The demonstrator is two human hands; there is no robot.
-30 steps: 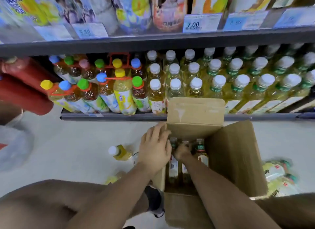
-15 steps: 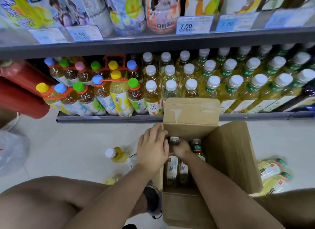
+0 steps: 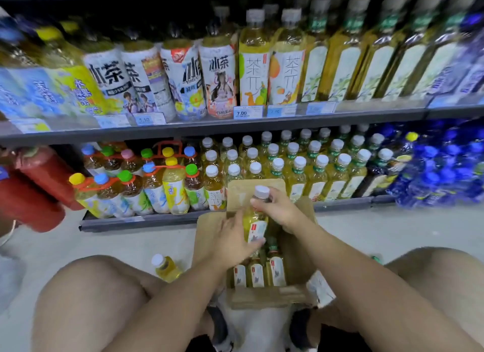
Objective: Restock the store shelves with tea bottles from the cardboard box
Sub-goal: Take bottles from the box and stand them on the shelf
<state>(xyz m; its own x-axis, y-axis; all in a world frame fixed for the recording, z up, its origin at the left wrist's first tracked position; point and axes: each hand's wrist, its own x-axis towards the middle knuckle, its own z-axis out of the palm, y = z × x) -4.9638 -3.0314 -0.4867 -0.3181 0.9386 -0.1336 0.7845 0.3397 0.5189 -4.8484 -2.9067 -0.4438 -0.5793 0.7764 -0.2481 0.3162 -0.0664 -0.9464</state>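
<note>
Red bottles are seen far to the left of the cardboard box. Bundled bottles with coloured caps are racked on the lower shelf, up and to the left of the box. A loose bottle is left lying on the floor just to the box's left.

Over the box's open top, a tea bottle is held upright, clear of the packed bottles standing inside. Its lower body is cupped by the left hand, whose fingers are curled round the label. Its neck is pinched just under the white cap by the right hand. The two-handed grip is judged to be a steadying one, so that the bottle can be drawn out upright without snagging its neighbours.

Behind the box, white-capped tea bottles are lined up in rows, and the held bottle is probably meant to join them. Blue bottles are stacked far to the right of the box.
</note>
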